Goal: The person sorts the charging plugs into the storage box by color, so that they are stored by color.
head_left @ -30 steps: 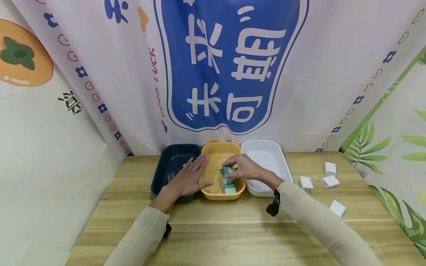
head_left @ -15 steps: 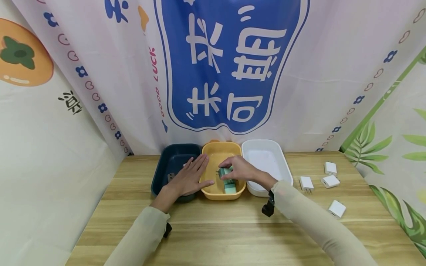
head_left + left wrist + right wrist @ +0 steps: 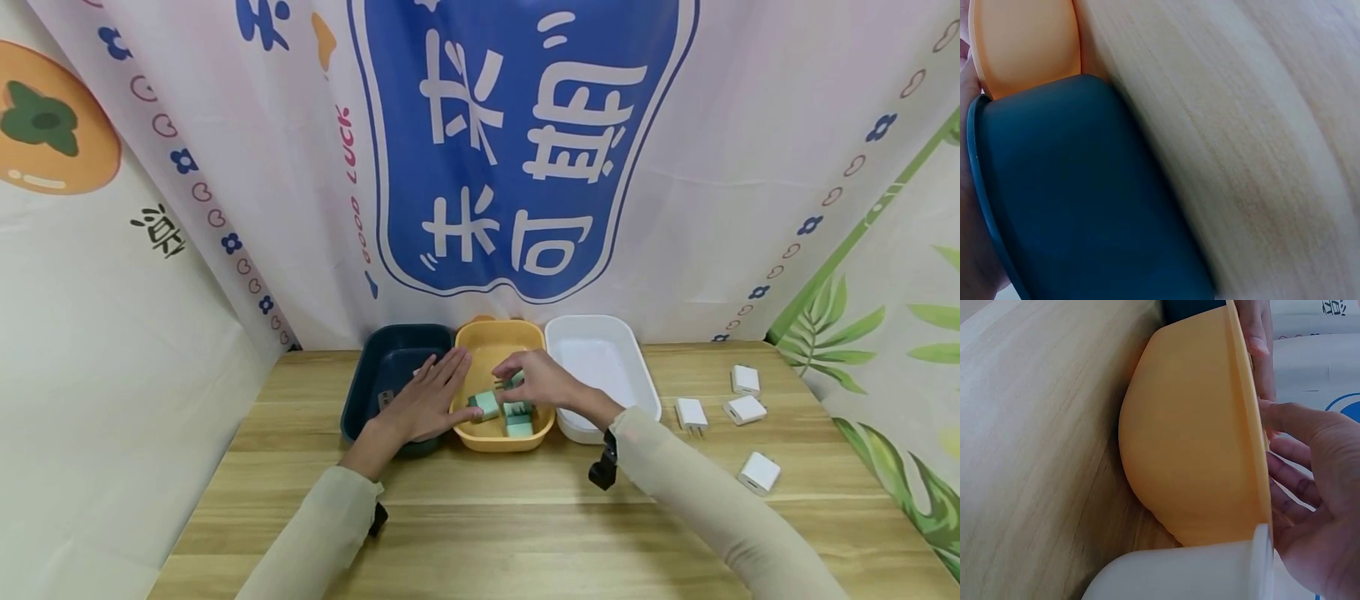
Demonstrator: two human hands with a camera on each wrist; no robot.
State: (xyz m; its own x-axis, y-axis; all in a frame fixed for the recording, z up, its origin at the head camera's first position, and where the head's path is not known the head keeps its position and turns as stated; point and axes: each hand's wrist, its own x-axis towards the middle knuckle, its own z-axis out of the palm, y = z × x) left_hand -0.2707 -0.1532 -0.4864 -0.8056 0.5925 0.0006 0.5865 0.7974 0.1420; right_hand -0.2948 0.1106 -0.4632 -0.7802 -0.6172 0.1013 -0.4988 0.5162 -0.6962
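In the head view, my right hand (image 3: 547, 379) reaches into the yellow bin (image 3: 498, 333) from the right. Its thumb and fingers pinch a green plug charger (image 3: 515, 380) whose prongs point left; the hand partly hides it. Below lie more green chargers: one by my left thumb, a pale green charger (image 3: 485, 406), and others near the front wall, including a light green charger (image 3: 519, 428). My left hand (image 3: 420, 404) rests with straight fingers across the adjoining rims of the dark teal bin (image 3: 397, 335) and the yellow bin. The right wrist view hides the bin's contents.
A white bin (image 3: 600, 358) stands right of the yellow one. Several white chargers lie on the table at right, such as a white charger (image 3: 760, 472). A small grey object (image 3: 385, 399) is in the dark bin. A printed curtain (image 3: 300, 208) hangs behind.
One green charger has come out of my right hand's grasp and now lies farther left in the yellow bin. My right hand moved slightly left; my left hand stayed put.
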